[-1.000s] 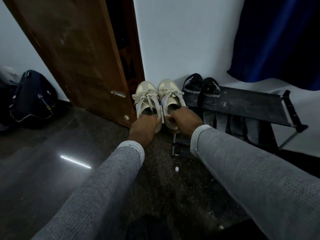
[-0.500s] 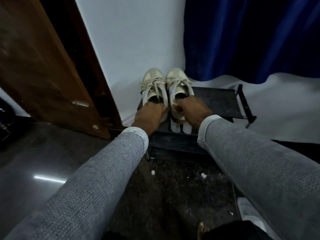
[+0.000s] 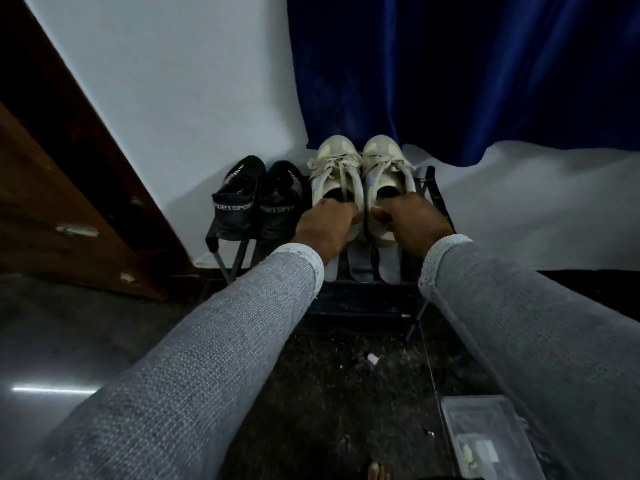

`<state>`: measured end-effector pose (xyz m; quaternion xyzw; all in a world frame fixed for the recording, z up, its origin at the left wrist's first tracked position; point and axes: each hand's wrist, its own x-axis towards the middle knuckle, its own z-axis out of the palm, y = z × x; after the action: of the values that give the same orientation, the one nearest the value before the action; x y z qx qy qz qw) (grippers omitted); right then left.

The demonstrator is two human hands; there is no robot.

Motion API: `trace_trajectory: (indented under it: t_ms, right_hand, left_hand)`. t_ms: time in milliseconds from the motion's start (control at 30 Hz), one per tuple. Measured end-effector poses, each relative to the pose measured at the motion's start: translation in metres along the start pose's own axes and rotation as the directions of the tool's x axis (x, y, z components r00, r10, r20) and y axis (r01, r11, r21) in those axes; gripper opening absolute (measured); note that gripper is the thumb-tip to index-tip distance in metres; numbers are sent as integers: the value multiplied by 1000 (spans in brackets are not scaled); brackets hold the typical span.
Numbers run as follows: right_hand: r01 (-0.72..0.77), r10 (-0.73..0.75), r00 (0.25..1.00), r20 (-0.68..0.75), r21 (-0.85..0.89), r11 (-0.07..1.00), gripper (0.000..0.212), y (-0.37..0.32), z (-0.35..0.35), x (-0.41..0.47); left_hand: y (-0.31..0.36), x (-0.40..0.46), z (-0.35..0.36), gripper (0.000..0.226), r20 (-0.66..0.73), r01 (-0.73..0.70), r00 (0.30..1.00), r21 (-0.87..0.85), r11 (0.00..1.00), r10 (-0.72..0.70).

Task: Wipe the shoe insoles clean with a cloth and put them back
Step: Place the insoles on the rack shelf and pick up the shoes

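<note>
Black rack [image 3: 446,216] against white wall [image 3: 194,98]; both grips clench cream sneakers' [image 3: 360,174] heels.

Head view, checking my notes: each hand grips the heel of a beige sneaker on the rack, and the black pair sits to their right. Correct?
Not quite. In the head view the black pair sits left of the beige sneakers. The left hand and right hand do each grip a heel on the rack.

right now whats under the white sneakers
The white sneakers sit on a black shoe rack. Pale insole-like strips stick out beneath their heels. The left hand and right hand hide the heels.
</note>
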<state>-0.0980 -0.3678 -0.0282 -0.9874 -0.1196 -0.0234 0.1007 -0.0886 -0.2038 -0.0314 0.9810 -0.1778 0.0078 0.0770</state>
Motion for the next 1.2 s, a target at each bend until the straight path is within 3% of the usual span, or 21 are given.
trace_trajectory:
  t_ms: [367, 700, 1200]
  right_hand:
    - [-24, 24, 1000, 5, 26, 999, 8, 36, 31, 41]
    - [-21, 21, 1000, 16, 3, 1000, 24, 27, 53, 68]
    - [-10, 10, 1000, -1, 14, 1000, 21, 28, 68, 80]
  left_hand:
    - [-10, 54, 39, 24, -3, -43, 999, 2, 999, 43]
    - [-41, 76, 57, 26, 28, -19, 999, 47, 999, 17]
    - [-59, 93, 74, 18, -4, -3, 1000, -50, 999, 3]
